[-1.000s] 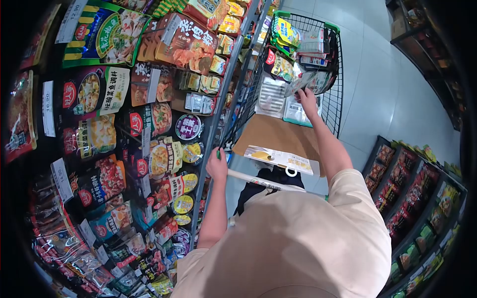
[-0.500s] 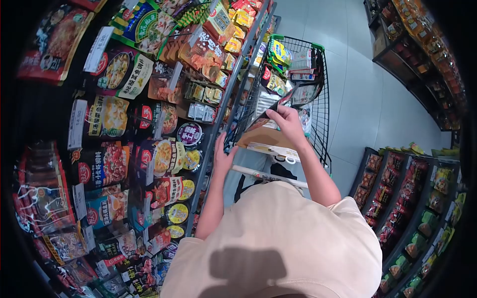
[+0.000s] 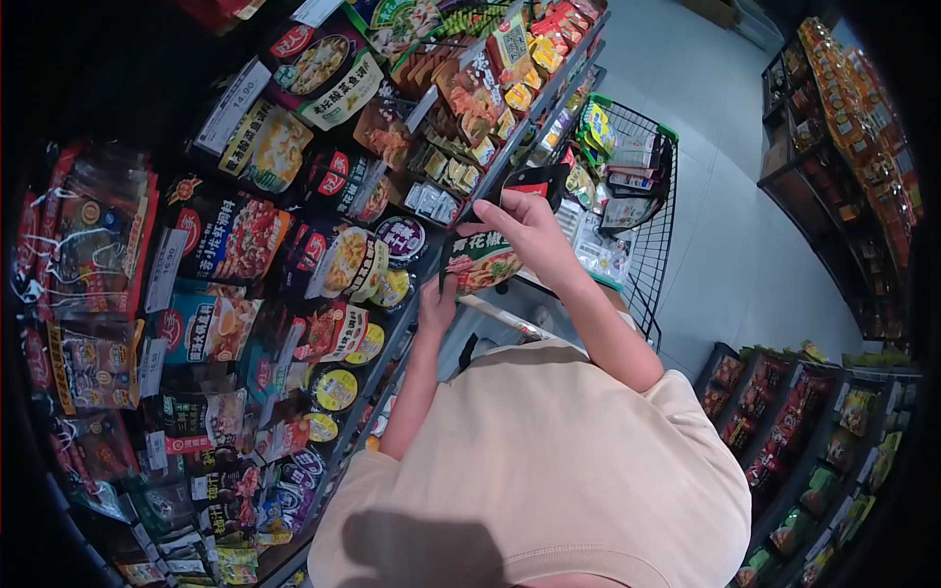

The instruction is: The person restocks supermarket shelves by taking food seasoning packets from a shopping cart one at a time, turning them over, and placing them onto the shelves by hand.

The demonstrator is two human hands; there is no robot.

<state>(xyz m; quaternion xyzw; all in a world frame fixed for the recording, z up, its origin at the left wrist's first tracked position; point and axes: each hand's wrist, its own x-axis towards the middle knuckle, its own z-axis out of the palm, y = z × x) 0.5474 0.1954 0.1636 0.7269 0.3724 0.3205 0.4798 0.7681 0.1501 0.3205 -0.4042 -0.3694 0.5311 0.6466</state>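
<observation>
A dark seasoning pouch with a picture of food hangs between my two hands, beside the shelf edge. My left hand holds its lower left edge, fingers closed on it. Above, my right hand is at the pouch's upper part, with thumb and fingers pinched on it. The shopping cart stands just beyond, holding several packets, among them a green and yellow bag and a white pack.
On the left, a shelf carries many seasoning pouches, price tags and round tubs. The cart's handle lies in front of my body. More racks stand at the right, beside the tiled floor.
The pouch has come out of the cart toward the shelf in my right hand. My left hand has left the cart handle and now grips the pouch too. The view has turned.
</observation>
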